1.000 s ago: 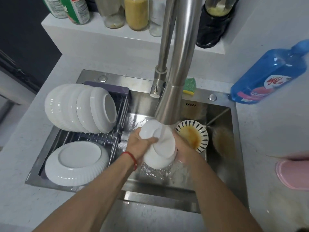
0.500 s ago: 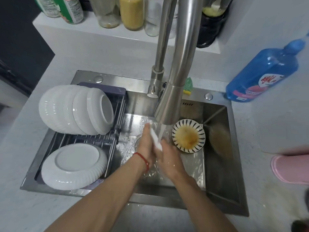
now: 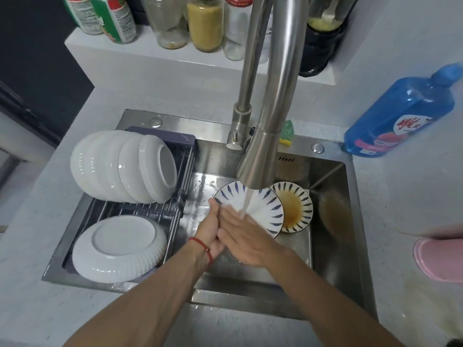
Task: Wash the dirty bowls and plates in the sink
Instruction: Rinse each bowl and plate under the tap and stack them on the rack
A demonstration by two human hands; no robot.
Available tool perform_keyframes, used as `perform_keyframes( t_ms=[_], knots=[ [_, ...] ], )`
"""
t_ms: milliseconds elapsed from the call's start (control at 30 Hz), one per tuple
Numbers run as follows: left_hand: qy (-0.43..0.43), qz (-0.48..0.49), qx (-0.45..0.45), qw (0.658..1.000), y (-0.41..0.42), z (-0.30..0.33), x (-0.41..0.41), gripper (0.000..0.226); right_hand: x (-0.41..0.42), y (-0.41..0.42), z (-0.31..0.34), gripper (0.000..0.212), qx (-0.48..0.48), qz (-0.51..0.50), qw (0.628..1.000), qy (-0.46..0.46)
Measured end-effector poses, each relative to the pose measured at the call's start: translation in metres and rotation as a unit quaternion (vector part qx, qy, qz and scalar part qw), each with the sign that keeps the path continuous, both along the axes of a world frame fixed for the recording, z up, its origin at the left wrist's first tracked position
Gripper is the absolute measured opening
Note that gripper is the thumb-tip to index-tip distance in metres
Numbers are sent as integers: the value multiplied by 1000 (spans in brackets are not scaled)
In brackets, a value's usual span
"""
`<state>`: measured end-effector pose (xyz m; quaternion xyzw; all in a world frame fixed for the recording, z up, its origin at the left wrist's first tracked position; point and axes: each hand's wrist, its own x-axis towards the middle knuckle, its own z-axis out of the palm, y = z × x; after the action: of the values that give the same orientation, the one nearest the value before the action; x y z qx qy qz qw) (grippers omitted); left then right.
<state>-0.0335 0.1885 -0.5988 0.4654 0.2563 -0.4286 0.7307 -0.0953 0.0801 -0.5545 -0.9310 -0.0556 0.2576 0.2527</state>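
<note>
Two blue-striped white plates lie in the steel sink [image 3: 333, 246] — rinsed plate [image 3: 263, 209] at 12 o'clock of the hands, brown-stained plate [image 3: 295, 209] at 2. Left hand [image 3: 210, 234] and right hand [image 3: 240, 234], flat-fingered, hold nothing; wet fingers may let either plate slip.

what you can't really see here

the faucet [image 3: 269, 116] spout covers the far edge of the clean patterned plate [image 3: 263, 209], and the right hand [image 3: 246, 236] hides its near left part. that plate overlaps the dirty plate [image 3: 295, 207]. left hand [image 3: 211, 231] palm is hidden. pink thing [image 3: 441, 259] cut off right. jars [image 3: 205, 21] cropped at the top.
</note>
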Motion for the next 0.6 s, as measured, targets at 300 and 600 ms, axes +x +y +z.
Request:
perform_keyframes(
  t_ms=[300,600],
  knots=[
    [-12,39,-14,999,-22,-1,-11,85,25,-11,2,60,-183,-40,981,-49],
    [-45,19,13,999,-14,5,0,99,-14,-61,-11,83,-214,-65,971,-87]
  ],
)
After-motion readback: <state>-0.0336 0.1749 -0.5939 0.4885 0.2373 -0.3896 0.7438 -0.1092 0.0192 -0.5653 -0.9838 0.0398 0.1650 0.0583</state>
